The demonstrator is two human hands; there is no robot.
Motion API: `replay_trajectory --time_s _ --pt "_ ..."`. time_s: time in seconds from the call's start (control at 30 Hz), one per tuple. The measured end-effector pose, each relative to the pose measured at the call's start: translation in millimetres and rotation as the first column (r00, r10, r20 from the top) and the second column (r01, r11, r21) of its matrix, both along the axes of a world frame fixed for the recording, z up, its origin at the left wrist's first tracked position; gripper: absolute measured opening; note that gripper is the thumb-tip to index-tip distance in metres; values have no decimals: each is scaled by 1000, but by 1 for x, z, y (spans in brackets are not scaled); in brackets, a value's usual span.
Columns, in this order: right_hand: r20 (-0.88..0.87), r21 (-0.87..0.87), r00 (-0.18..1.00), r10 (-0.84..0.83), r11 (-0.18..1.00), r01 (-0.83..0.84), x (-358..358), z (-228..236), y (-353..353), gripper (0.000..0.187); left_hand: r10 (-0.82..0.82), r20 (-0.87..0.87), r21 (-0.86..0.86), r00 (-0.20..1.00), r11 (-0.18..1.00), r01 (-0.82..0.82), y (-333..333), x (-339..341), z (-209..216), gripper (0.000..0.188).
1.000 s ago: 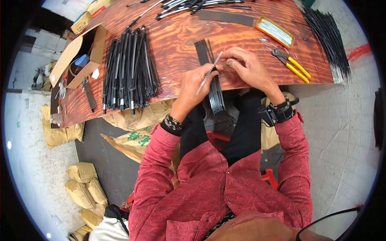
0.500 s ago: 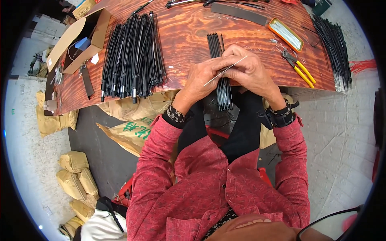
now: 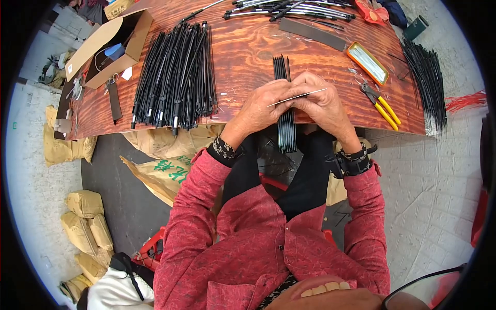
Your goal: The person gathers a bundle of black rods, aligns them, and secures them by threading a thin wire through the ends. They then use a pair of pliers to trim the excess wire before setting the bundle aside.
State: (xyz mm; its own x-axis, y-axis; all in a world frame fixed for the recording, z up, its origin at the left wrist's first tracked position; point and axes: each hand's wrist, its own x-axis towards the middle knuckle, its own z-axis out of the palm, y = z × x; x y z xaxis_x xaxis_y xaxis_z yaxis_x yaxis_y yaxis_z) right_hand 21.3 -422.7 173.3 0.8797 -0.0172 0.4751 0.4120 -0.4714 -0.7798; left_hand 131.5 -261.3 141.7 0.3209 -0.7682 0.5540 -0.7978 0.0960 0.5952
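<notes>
Two hands (image 3: 321, 102) pinching thin rod (image 3: 313, 92), pliers (image 3: 389, 111) right, cardboard box (image 3: 111, 71) left.

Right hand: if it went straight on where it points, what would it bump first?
Probably the left hand, right in front of the right hand; whether they already touch is hard to tell.

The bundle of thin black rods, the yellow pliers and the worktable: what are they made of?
Thin black rods: maybe plastic or coated metal; they're straight and shiny, but I can't tell which. Pliers: grey end probably metal; smooth, bright yellow grips likely plastic or rubber. Worktable: probably wood, with wavy reddish-brown grain and a varnish-like shine.
</notes>
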Motion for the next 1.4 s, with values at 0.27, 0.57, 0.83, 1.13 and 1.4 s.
replay_trajectory --time_s 0.27,0.57,0.83,1.13,1.4 --pt "-70 10 997 41 999 -40 -4 2 -6 21 7 -6 37 1000 999 -7 -1 -4 2 30" --pt "-142 -31 989 -44 999 40 -6 0 -36 35 -60 16 85 998 995 58 13 -10 -6 23" --pt "137 -480 967 -217 839 256 30 -33 -14 20 -71 -5 79 997 994 71 26 -37 3 19" --pt "83 -540 970 -227 808 235 27 -24 -10 14 -36 -103 49 994 998 41 32 -38 10 31" --pt "56 -582 987 -148 799 153 30 -13 -19 18 -12 -51 21 999 1000 13 27 -22 -2 20"
